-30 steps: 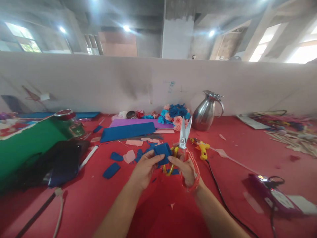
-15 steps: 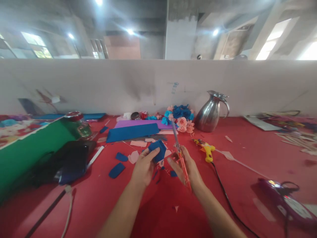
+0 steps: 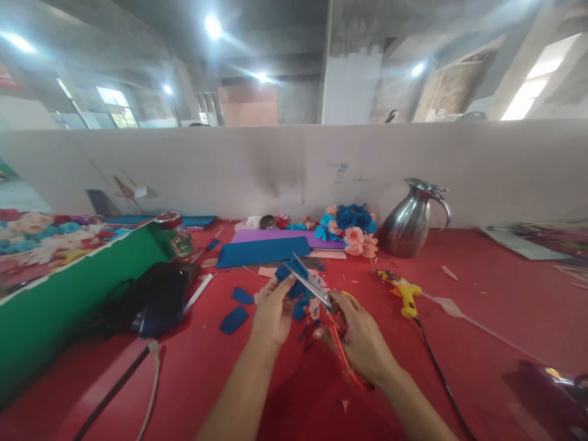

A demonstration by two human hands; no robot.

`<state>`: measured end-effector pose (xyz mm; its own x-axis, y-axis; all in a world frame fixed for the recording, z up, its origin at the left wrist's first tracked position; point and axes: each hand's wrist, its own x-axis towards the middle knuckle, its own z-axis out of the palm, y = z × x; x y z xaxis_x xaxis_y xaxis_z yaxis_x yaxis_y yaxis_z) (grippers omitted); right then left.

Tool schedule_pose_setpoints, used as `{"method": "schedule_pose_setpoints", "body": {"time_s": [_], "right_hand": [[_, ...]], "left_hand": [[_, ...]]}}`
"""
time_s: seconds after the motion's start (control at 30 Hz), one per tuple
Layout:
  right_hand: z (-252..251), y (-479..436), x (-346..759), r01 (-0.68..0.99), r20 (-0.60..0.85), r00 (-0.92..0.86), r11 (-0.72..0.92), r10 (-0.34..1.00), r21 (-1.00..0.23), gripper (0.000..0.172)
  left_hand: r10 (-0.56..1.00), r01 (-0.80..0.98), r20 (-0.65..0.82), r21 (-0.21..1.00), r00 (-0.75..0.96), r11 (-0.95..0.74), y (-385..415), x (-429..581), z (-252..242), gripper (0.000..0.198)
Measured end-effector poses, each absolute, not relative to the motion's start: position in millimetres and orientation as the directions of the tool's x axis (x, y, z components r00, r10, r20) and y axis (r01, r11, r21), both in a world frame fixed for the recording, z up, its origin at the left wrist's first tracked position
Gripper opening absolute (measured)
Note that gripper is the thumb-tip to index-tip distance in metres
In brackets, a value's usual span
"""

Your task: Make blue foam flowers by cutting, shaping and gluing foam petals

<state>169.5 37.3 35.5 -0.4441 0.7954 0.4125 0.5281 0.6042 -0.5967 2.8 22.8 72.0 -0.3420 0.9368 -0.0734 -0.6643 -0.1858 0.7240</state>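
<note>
My left hand (image 3: 274, 309) pinches a folded piece of blue paper (image 3: 285, 272) between thumb and fingers. Red-handled scissors (image 3: 337, 334) are in my right hand (image 3: 361, 337), their blades parted and lying at the blue paper's edge. Below the blades are small blue and pink scraps (image 3: 314, 306). Two cut blue pieces (image 3: 234, 320) rest on the red table (image 3: 184, 392) left of my left hand. Behind my hands a long blue paper strip (image 3: 261, 252) overlaps a purple sheet (image 3: 245, 234).
Blue and pink paper flowers (image 3: 353, 226) stand beside a steel jug (image 3: 408, 220). A yellow glue gun (image 3: 407, 294) with a black cord lies at right. At left are a green box (image 3: 114, 269), a glass jar (image 3: 177, 239) and a dark bag (image 3: 165, 294).
The scissors have swung from pointing upward to pointing left, and their blades have parted at the blue paper. The whole view has shifted, so the table items appear farther right.
</note>
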Motion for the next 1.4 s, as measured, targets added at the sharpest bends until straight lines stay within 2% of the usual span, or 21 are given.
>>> {"method": "schedule_pose_setpoints", "body": {"time_s": [0.6,0.77,0.87,1.03,1.17,1.23,1.3,1.4], "right_hand": [[37.3,35.3,169.0,0.551,0.303,-0.448,0.527,0.841,-0.648,0.033],[37.4,34.9,169.5,0.597,0.314,-0.442,0.537,0.840,-0.596,0.029],[37.6,34.3,169.4,0.583,0.297,-0.454,0.532,0.840,-0.615,0.025],[38.0,34.1,169.9,0.459,0.242,-0.478,0.476,0.844,-0.750,0.018],[40.4,33.3,167.2,0.382,0.251,-0.368,0.392,0.895,-0.837,0.020],[42.0,32.3,163.7,0.238,0.229,-0.307,0.307,0.924,-0.921,0.028],[43.4,31.3,158.9,0.024,0.182,-0.285,0.197,0.941,-0.980,0.042],[44.0,31.1,151.2,-0.257,0.132,-0.271,0.060,0.953,-0.965,0.061]], "left_hand": [[0.930,-0.652,-0.111,0.742,-0.351,-0.157,22.2,3.6,71.9,0.023],[0.927,-0.652,-0.125,0.743,-0.354,-0.149,22.9,3.6,71.1,0.023],[0.926,-0.657,-0.133,0.740,-0.355,-0.145,23.4,3.8,70.7,0.021],[0.916,-0.660,-0.158,0.738,-0.369,-0.139,24.0,2.5,70.7,0.018],[0.918,-0.664,-0.159,0.736,-0.363,-0.135,23.9,2.9,72.0,0.016],[0.922,-0.662,-0.162,0.739,-0.352,-0.123,23.7,6.4,72.0,0.017],[0.930,-0.662,-0.178,0.744,-0.321,-0.086,23.2,12.8,70.2,0.020],[0.942,-0.681,-0.232,0.732,-0.242,0.005,22.2,25.5,63.4,0.022]]}}
